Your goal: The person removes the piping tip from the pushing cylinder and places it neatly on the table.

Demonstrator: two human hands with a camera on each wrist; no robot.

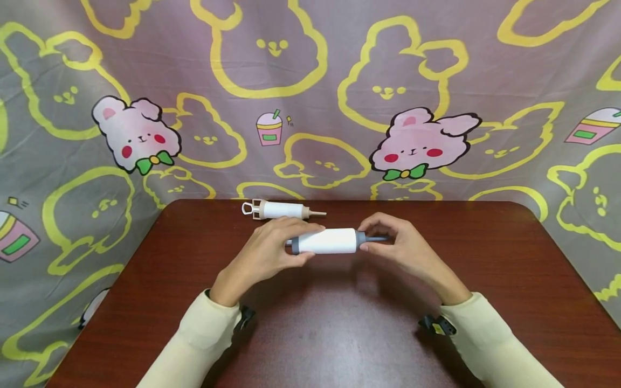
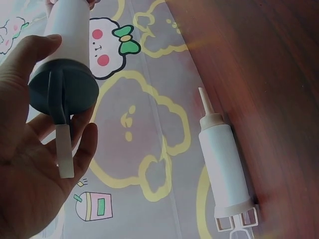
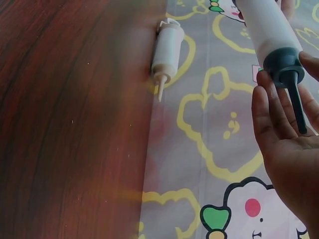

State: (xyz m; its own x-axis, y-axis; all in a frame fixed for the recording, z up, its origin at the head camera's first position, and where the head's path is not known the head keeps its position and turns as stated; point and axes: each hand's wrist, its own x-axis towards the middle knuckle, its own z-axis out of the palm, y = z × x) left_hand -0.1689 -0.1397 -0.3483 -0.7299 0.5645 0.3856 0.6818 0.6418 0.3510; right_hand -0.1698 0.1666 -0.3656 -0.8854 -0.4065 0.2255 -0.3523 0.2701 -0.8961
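Note:
Both hands hold a large white syringe (image 1: pixel 332 241) with dark grey ends level above the table, its thin nozzle pointing right. My left hand (image 1: pixel 271 245) grips the rear end, thumb on the white barrel. In the left wrist view, a grey stem with a pale tip sticks out of the rear grey cap (image 2: pixel 65 92). At the front, my right hand (image 1: pixel 402 245) pinches the grey collar between thumb and fingers. The right wrist view shows the slim dark nozzle (image 3: pixel 297 107) over that palm.
A second white syringe (image 1: pixel 283 210) with beige ends and a looped handle lies near the back edge of the brown table (image 1: pixel 335 334), just beyond the left hand. A cartoon-print cloth (image 1: pixel 310 113) hangs behind the table and along its sides.

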